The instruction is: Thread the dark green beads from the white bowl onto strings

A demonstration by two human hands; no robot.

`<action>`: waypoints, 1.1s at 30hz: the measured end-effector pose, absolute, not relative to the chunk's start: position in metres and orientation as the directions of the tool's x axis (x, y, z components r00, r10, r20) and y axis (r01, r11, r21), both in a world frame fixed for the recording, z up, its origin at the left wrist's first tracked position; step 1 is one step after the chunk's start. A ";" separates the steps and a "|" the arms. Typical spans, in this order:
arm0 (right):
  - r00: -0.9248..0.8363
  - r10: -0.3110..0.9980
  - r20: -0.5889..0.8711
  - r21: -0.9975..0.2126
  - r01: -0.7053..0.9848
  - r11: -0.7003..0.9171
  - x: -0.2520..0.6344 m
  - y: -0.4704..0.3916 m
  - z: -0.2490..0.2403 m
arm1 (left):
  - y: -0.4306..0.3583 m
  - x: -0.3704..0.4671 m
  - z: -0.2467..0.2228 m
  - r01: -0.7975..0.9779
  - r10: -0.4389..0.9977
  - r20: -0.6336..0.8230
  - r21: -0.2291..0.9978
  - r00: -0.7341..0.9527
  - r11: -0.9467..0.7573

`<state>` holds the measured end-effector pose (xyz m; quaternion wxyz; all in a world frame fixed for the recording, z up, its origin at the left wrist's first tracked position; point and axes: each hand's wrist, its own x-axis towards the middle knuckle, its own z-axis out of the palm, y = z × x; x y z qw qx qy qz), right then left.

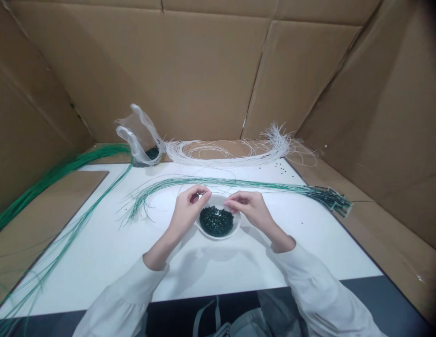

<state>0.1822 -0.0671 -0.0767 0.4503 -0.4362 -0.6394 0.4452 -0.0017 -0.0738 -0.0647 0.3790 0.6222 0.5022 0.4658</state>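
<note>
A white bowl [218,237] stands on the white board, filled with small dark green beads [217,221]. Over its left rim my left hand [188,206] is closed, thumb and forefinger pinched together. My right hand [252,208] is pinched in the same way above the right rim, with its fingertips turned toward the left hand. Whatever is between the fingers of either hand is too small to make out. Just behind the bowl, a bundle of thin green strands [218,180] stretches across the board. Its right end is thick with dark green beads [332,199].
A clear plastic bag [135,140] with dark beads stands at the back left. White strands [228,162] lie coiled along the back. More green strands [59,175] run down the left side. Loose beads [281,169] dot the board. Cardboard walls [151,70] enclose the table.
</note>
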 end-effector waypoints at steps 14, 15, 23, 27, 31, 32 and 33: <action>-0.266 0.960 0.083 -0.956 -0.292 0.002 0.181 -0.066 -0.079 | -0.081 0.003 -0.063 0.262 0.955 0.286 0.919 0.074 -0.296; -0.264 0.961 0.083 -0.953 -0.304 -0.002 0.181 -0.066 -0.079 | -0.081 0.003 -0.063 0.254 0.954 0.289 0.920 0.081 -0.300; -0.265 0.962 0.068 -0.928 -0.370 -0.036 0.181 -0.068 -0.078 | -0.083 0.004 -0.060 0.264 0.939 0.331 0.901 0.091 -0.344; -0.261 0.963 0.070 -0.932 -0.360 -0.030 0.181 -0.068 -0.077 | -0.084 0.004 -0.059 0.275 0.933 0.342 0.892 0.111 -0.359; -0.247 0.965 0.084 -0.940 -0.340 -0.005 0.182 -0.067 -0.078 | -0.084 0.004 -0.059 0.282 0.933 0.343 0.889 0.113 -0.361; -0.243 0.966 0.091 -0.941 -0.338 0.004 0.182 -0.067 -0.079 | -0.084 0.004 -0.059 0.284 0.933 0.342 0.888 0.114 -0.361; -0.238 0.966 0.098 -0.942 -0.336 0.013 0.182 -0.067 -0.079 | -0.084 0.004 -0.059 0.286 0.933 0.341 0.888 0.115 -0.360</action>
